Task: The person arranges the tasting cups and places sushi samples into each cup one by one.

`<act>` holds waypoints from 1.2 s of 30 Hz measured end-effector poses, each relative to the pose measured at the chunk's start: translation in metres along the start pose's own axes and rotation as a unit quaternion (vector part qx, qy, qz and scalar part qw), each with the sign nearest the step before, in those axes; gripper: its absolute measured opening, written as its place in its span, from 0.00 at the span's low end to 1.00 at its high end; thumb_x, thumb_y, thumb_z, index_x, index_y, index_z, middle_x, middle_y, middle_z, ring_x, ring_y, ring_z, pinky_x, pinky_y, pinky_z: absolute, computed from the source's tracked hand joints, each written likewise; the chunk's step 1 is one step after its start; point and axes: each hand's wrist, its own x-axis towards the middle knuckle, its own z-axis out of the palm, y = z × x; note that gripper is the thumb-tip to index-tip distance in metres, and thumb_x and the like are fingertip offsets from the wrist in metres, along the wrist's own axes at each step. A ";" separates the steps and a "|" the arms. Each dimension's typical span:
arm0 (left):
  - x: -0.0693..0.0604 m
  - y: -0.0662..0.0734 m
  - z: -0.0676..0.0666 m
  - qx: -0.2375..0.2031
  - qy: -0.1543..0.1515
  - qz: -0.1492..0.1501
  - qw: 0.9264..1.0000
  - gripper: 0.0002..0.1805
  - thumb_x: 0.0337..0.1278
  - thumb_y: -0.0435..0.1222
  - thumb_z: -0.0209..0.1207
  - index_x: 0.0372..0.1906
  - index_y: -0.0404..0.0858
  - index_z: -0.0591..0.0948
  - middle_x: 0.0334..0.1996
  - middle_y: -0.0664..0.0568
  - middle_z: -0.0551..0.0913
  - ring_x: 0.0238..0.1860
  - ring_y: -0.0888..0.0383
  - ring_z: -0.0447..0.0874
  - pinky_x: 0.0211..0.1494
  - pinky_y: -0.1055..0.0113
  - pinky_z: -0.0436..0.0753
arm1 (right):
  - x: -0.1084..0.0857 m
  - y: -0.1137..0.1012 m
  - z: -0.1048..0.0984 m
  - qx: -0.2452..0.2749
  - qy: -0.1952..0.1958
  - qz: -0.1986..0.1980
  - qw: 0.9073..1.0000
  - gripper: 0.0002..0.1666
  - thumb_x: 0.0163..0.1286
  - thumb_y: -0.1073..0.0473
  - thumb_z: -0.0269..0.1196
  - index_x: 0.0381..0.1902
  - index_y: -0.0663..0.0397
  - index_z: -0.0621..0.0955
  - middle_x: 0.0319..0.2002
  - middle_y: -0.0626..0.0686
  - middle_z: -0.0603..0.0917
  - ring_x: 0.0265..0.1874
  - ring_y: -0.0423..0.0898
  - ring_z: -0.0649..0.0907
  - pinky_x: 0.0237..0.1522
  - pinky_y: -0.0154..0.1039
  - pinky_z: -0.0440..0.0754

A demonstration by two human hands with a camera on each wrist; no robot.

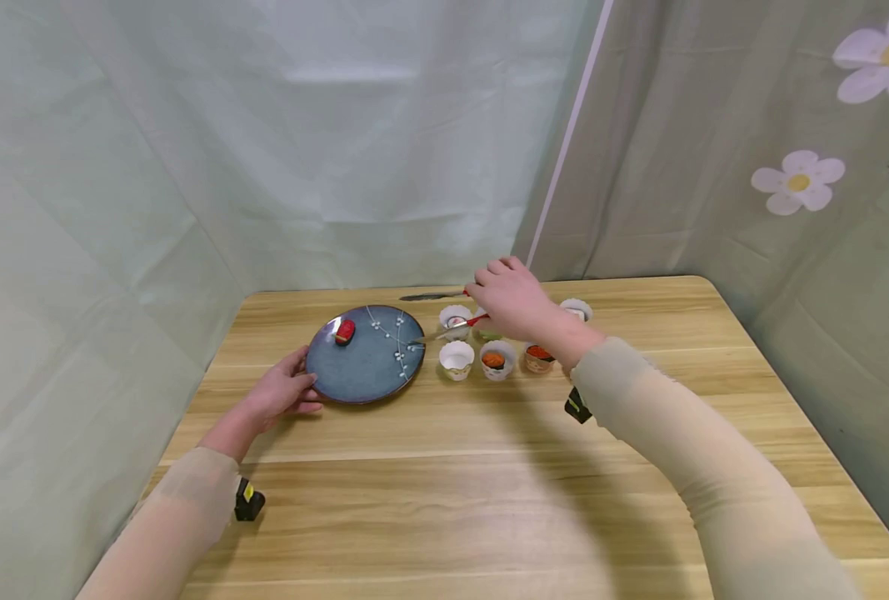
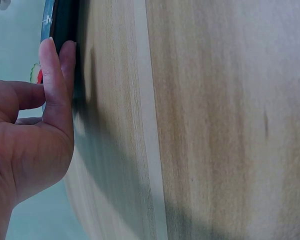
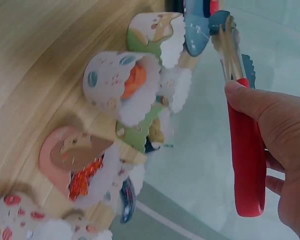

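Observation:
My right hand (image 1: 515, 300) grips red-handled tongs (image 3: 247, 155) above the paper cups. The arms of the tongs are spread, their tips pointing left toward the plate, and I see nothing between them. On the left, my left hand (image 1: 285, 390) holds the rim of a round blue-grey plate (image 1: 354, 371) with white blossom branches; some fingers lie under its edge (image 2: 65, 20). One red sushi piece (image 1: 345, 332) with a dark base lies on the plate's upper left.
Right of the plate, paper cups stand in two rows. The nearest cup (image 1: 456, 358) shows only its white inside. Other cups hold orange-topped sushi (image 1: 493, 360) and red-topped sushi (image 1: 540, 353). Curtains (image 1: 414, 167) hang behind the wooden table (image 1: 444, 500).

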 end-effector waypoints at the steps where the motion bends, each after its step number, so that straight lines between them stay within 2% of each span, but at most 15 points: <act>1: 0.000 0.000 0.000 0.000 -0.001 0.001 1.000 0.38 0.82 0.30 0.39 0.82 0.41 0.31 0.79 0.34 0.43 0.42 0.56 0.79 0.49 0.59 0.89 | 0.003 -0.002 0.001 -0.001 0.000 0.000 1.000 0.31 0.67 0.39 0.70 0.60 0.51 0.83 0.48 0.52 0.82 0.53 0.55 0.77 0.63 0.54 0.70; 8: 0.000 -0.001 0.000 0.001 -0.003 0.002 1.000 0.38 0.82 0.30 0.39 0.82 0.40 0.31 0.79 0.33 0.43 0.42 0.56 0.79 0.49 0.59 0.89 | 0.023 -0.020 0.011 -0.004 -0.032 0.015 0.999 0.35 0.66 0.32 0.68 0.61 0.48 0.82 0.51 0.50 0.81 0.55 0.54 0.75 0.64 0.52 0.69; 18: -0.001 0.001 0.003 -0.002 -0.004 0.003 1.000 0.39 0.82 0.31 0.39 0.82 0.41 0.31 0.79 0.33 0.43 0.42 0.56 0.80 0.49 0.58 0.89 | 0.043 -0.045 0.022 0.018 -0.060 0.038 0.997 0.34 0.65 0.30 0.67 0.59 0.45 0.82 0.51 0.48 0.80 0.54 0.50 0.75 0.62 0.50 0.68; 26: -0.005 0.005 0.003 0.002 0.001 0.001 1.000 0.38 0.82 0.31 0.39 0.82 0.40 0.31 0.79 0.33 0.43 0.41 0.56 0.79 0.49 0.58 0.89 | 0.059 -0.059 0.033 0.057 -0.089 0.059 0.993 0.34 0.67 0.32 0.67 0.62 0.45 0.82 0.56 0.49 0.79 0.57 0.50 0.73 0.62 0.49 0.67; 30: -0.007 0.005 0.003 0.002 0.000 -0.002 1.000 0.38 0.82 0.31 0.38 0.82 0.40 0.31 0.80 0.33 0.42 0.41 0.56 0.79 0.49 0.58 0.89 | 0.067 -0.068 0.038 0.059 -0.105 0.061 0.991 0.34 0.68 0.30 0.65 0.62 0.43 0.82 0.58 0.49 0.79 0.59 0.51 0.73 0.64 0.49 0.67; 36: -0.006 0.003 0.003 0.001 0.002 -0.001 1.000 0.38 0.82 0.31 0.39 0.82 0.41 0.32 0.79 0.34 0.43 0.41 0.57 0.79 0.49 0.58 0.89 | 0.076 -0.078 0.043 0.060 -0.106 0.060 0.991 0.33 0.68 0.30 0.64 0.61 0.44 0.83 0.58 0.48 0.79 0.60 0.50 0.73 0.66 0.50 0.66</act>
